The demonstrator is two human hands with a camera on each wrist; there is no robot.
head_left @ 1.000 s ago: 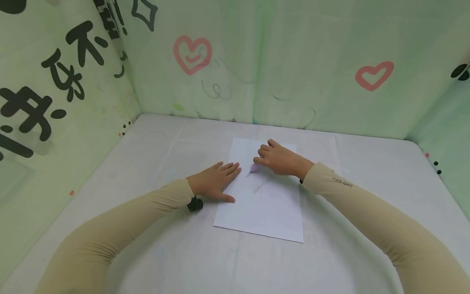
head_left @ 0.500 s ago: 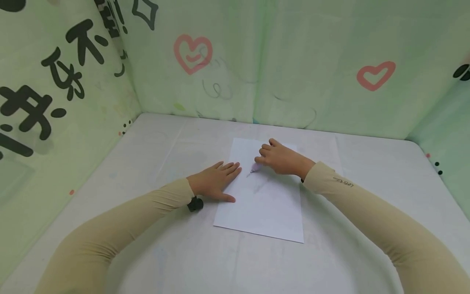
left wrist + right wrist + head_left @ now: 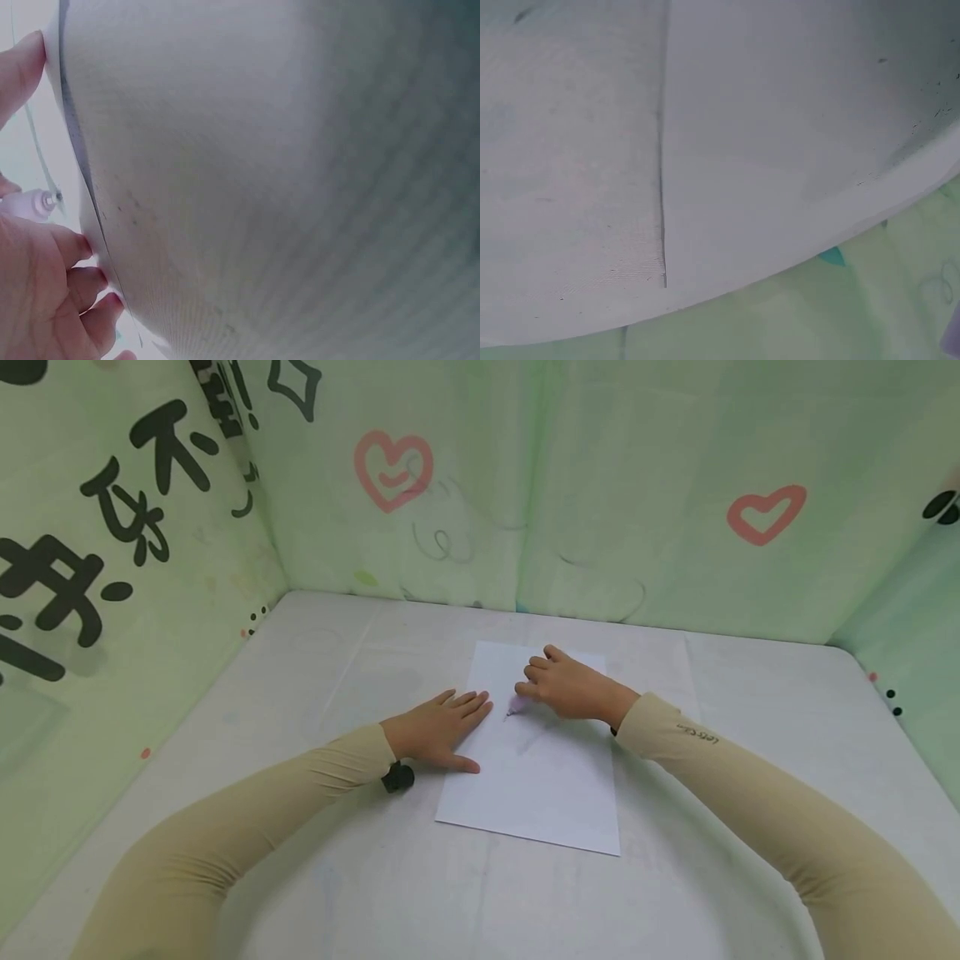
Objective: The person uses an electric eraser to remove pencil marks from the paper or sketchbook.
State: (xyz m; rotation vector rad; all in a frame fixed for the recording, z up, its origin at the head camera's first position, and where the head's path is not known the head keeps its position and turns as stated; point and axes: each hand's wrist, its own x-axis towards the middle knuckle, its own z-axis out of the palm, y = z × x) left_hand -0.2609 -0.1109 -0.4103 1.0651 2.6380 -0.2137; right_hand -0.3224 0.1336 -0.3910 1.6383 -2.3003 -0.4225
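A white sheet of paper (image 3: pixel 534 781) lies on the pale table (image 3: pixel 315 693). My left hand (image 3: pixel 441 729) rests flat on the sheet's left edge, fingers straight and pointing right. My right hand (image 3: pixel 564 685) grips a light purple pen (image 3: pixel 516 705) with its tip down on the paper, just past the left fingertips. In the left wrist view the pen tip (image 3: pixel 36 202) shows at the left, between my fingers (image 3: pixel 52 292) and thumb (image 3: pixel 19 67). The right wrist view shows only the paper (image 3: pixel 780 112) and the table (image 3: pixel 570 165); no hand appears there.
Green printed fabric walls (image 3: pixel 615 485) with black characters and pink hearts close off the table on the left, back and right. A small black device (image 3: pixel 397 777) sits at my left wrist. Both forearms wear beige sleeves.
My right hand with the pen has shifted very slightly on the paper. The left hand and the sheet have not moved.
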